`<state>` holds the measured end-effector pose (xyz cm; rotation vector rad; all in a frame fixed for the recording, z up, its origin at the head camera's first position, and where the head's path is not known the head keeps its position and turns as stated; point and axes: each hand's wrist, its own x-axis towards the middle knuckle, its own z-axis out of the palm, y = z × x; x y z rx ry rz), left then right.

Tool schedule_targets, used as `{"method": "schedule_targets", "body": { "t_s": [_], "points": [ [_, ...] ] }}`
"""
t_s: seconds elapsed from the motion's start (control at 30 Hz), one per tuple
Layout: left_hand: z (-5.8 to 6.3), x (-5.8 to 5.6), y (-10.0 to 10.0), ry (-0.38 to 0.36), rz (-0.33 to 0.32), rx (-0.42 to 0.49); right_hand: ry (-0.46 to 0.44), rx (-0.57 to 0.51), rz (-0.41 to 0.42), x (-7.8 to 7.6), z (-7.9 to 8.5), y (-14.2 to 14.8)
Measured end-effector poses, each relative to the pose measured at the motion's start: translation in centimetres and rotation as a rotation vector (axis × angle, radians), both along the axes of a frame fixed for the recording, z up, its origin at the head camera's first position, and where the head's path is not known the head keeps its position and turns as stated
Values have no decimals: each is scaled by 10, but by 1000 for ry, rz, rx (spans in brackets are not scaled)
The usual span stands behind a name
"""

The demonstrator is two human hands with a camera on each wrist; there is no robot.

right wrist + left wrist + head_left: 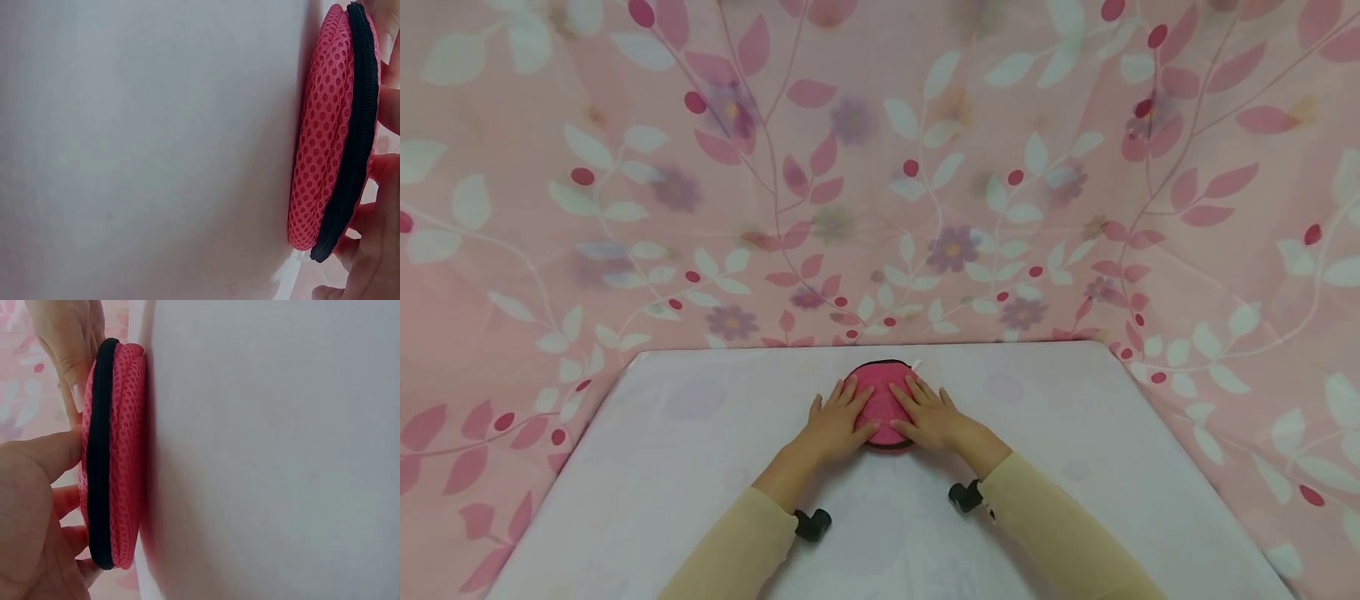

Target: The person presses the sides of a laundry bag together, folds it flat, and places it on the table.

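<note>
A round pink mesh pouch (883,408) with a black zipper round its edge lies flat on the white table. In the left wrist view the pouch (128,450) shows edge-on, its black zipper band facing the camera. My left hand (837,423) rests on its left side with fingers spread. My right hand (934,419) lies on the right side in the same way, fingers fairly straight. The right wrist view shows the mesh side of the pouch (322,137) against the table, with right-hand fingers (381,165) on its top.
The white-covered table (700,467) reaches back to a pink floral curtain (880,208) that hangs behind and at both sides. A small white tag (916,365) sticks out at the pouch's far edge. Black wrist cameras (814,525) sit under the sleeves.
</note>
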<state>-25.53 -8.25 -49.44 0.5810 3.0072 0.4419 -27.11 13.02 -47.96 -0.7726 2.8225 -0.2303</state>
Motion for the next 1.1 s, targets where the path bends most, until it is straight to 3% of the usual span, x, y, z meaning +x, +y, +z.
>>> {"method": "schedule_targets", "body": {
  "t_s": [0.17, 0.7, 1.1],
  "points": [
    [3, 4, 1, 10, -4, -26, 1, 2, 0, -1, 0, 0],
    [1, 1, -1, -77, -14, -38, 22, -25, 38, 7, 6, 12],
    [3, 3, 0, -84, -23, -32, 4, -33, 35, 8, 5, 15]
  ]
}}
